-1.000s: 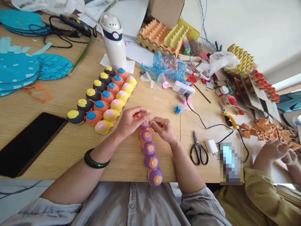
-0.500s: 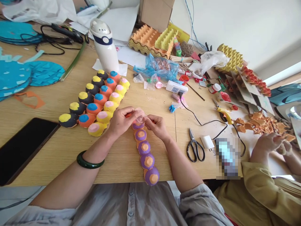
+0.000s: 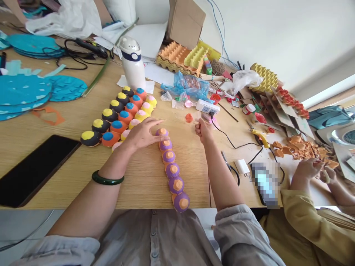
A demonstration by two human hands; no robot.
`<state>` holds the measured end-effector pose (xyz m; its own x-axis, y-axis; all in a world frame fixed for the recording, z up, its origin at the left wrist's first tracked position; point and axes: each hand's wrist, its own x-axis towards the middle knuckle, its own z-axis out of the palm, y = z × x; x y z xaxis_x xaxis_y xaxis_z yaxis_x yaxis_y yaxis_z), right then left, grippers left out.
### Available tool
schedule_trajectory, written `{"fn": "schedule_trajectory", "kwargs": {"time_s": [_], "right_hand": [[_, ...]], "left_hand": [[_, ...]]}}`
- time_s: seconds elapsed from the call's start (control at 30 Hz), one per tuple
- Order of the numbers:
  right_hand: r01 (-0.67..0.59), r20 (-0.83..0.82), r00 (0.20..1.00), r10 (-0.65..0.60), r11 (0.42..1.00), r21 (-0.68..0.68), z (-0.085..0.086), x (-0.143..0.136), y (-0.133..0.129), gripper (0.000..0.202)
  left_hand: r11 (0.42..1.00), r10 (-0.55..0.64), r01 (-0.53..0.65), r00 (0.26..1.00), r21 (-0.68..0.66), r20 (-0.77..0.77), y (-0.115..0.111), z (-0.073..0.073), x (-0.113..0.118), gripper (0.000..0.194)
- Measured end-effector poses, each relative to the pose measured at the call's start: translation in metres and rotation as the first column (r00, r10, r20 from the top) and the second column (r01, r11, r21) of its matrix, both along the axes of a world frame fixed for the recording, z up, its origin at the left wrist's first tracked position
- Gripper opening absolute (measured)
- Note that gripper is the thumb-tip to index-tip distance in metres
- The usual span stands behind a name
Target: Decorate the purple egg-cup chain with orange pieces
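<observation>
A strip of purple domes with orange centres [image 3: 172,170] lies lengthwise on the table before me. My left hand [image 3: 141,135] is open at its far end, thumb and fingers apart, the thumb reaching over or against the domes; I cannot tell if it presses. My right hand [image 3: 204,131] is closed, off to the right of the strip near the power strip; what its fingers hold, if anything, is hidden. An orange-red lump [image 3: 189,118] lies on the table just left of it. Left of my left hand are rows of black-and-yellow domes [image 3: 109,115], orange-and-blue domes [image 3: 125,116] and yellow-and-pink domes [image 3: 141,115].
A tablet [image 3: 41,170] lies at the left, a white bottle [image 3: 133,66] behind the domes. A power strip [image 3: 207,106], scissors [image 3: 234,173], a white charger [image 3: 242,167] and a phone [image 3: 264,184] are to the right. A co-worker's hands [image 3: 313,170] work at far right.
My hands, together over the strip's far end before, have parted. My right hand has moved right and away, and the left has opened. An orange-red lump now shows on the table.
</observation>
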<state>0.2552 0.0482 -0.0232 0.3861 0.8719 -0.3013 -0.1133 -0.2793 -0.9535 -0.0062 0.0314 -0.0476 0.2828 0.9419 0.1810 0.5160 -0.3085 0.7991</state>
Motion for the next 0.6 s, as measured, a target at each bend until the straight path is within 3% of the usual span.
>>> {"fn": "schedule_trajectory", "kwargs": {"time_s": [0.17,0.33,0.43,0.6], "right_hand": [[0.045,0.146,0.988,-0.046,0.999,0.014,0.004,0.021,-0.011,0.019],[0.070,0.222,0.973,-0.064,0.997,-0.019,-0.007,0.040,-0.026,0.012],[0.057,0.219,0.974,-0.055,0.998,-0.003,-0.013,0.042,-0.016,0.004],[0.020,0.176,0.984,-0.027,0.999,0.041,-0.018,0.039,0.004,0.011]], "left_hand": [[0.981,-0.194,0.194,0.981,-0.004,0.021,0.005,-0.011,-0.001,0.086],[0.981,-0.193,0.193,0.980,0.000,0.055,0.004,-0.020,0.007,0.081],[0.981,-0.196,0.196,0.979,0.015,0.055,0.001,-0.020,0.012,0.080],[0.979,-0.204,0.202,0.976,0.022,0.082,-0.006,-0.020,0.020,0.078]]}}
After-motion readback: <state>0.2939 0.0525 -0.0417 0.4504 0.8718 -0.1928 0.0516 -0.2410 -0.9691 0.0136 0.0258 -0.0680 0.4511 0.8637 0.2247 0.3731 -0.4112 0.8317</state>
